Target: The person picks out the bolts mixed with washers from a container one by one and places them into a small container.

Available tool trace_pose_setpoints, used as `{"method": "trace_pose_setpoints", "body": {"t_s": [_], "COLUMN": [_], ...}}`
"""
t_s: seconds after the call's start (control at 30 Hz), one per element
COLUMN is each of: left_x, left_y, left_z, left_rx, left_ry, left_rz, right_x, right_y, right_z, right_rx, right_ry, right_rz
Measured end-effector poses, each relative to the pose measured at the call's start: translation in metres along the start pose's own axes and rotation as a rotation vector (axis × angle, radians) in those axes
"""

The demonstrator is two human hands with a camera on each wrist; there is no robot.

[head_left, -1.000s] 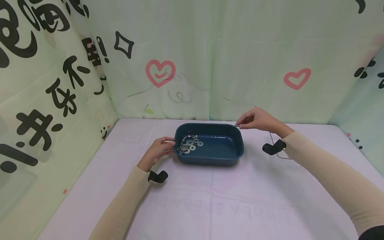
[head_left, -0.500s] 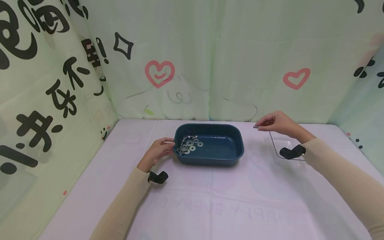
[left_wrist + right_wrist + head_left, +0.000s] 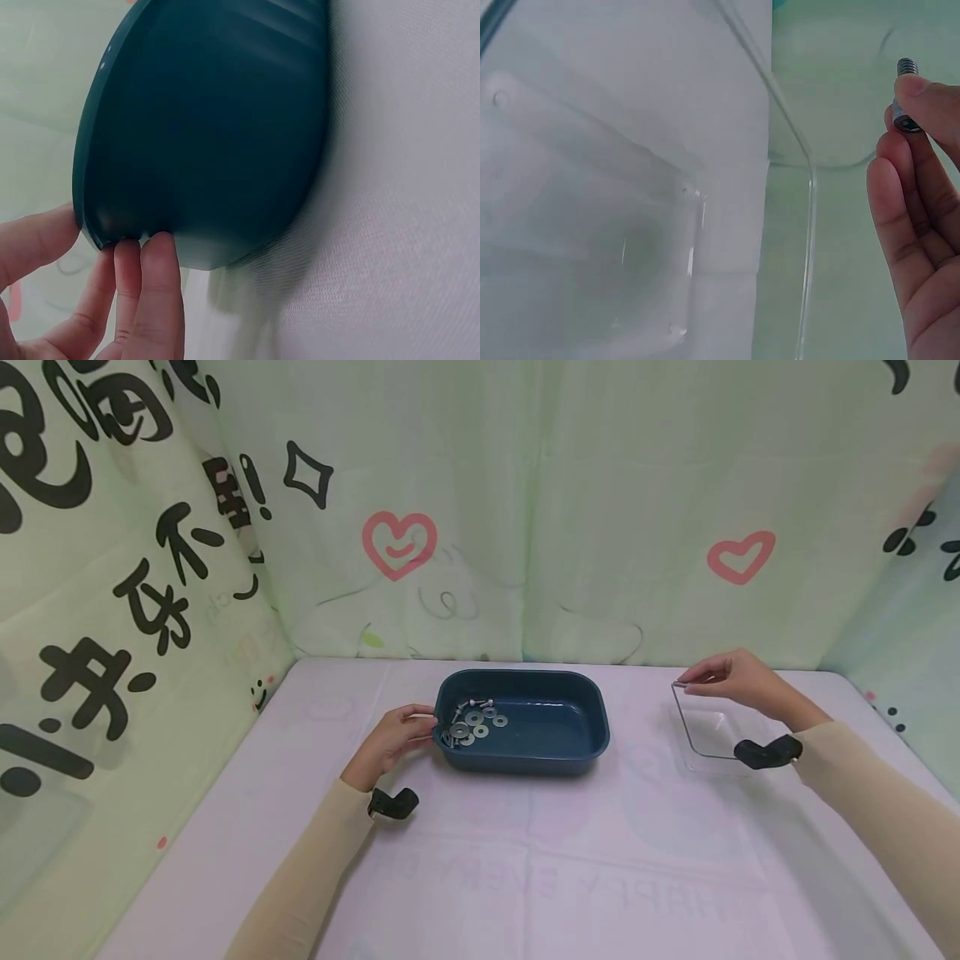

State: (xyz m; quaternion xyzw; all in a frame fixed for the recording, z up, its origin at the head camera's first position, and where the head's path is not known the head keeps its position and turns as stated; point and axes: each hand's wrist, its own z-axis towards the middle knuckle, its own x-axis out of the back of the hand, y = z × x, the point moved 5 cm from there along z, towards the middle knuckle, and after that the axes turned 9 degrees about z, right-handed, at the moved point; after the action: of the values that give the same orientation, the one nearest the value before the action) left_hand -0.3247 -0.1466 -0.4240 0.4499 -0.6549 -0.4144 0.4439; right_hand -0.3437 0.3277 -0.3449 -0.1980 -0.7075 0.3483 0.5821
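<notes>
My left hand (image 3: 393, 741) holds the left end of a dark blue rectangular tub (image 3: 540, 733). In the left wrist view its fingertips (image 3: 159, 244) meet the tub's outer wall just below the rim. Inside the tub, washers (image 3: 474, 717) and small bolts (image 3: 480, 702) lie gathered at the left end. My right hand (image 3: 738, 681) pinches a short bolt (image 3: 904, 97) between thumb and fingers. The bolt's thread and socket head show in the right wrist view. This hand is raised at the far left corner of a clear plastic box (image 3: 708, 757), partly hidden behind the hand and wrist.
A pale tablecloth (image 3: 525, 860) covers the table. Printed curtains (image 3: 615, 527) hang along the back and both sides, close to the table's far edge. Each wrist wears a black camera mount (image 3: 768, 752).
My right hand has moved right with the bolt, from the tub's far right corner to the clear box. The left hand and tub have stayed in place.
</notes>
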Motion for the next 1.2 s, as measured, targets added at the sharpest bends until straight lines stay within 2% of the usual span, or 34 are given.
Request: {"method": "trace_pose_setpoints", "body": {"t_s": [0.53,0.7,1.2], "left_x": [0.001,0.000,0.000], "left_y": [-0.002,-0.002,-0.002], "left_z": [0.001,0.001,0.002], "left_rx": [-0.020,-0.025,-0.035], "left_ry": [-0.033,-0.035,-0.038], "left_rz": [-0.002,-0.009,-0.008], "right_x": [0.003,0.002,0.003], "right_y": [0.039,0.044,0.050], "right_z": [-0.011,-0.014,-0.019], "right_rx": [-0.074,-0.093,-0.076], "right_ry": [-0.016,-0.029,-0.030], "right_rz": [-0.067,-0.076,-0.045]}}
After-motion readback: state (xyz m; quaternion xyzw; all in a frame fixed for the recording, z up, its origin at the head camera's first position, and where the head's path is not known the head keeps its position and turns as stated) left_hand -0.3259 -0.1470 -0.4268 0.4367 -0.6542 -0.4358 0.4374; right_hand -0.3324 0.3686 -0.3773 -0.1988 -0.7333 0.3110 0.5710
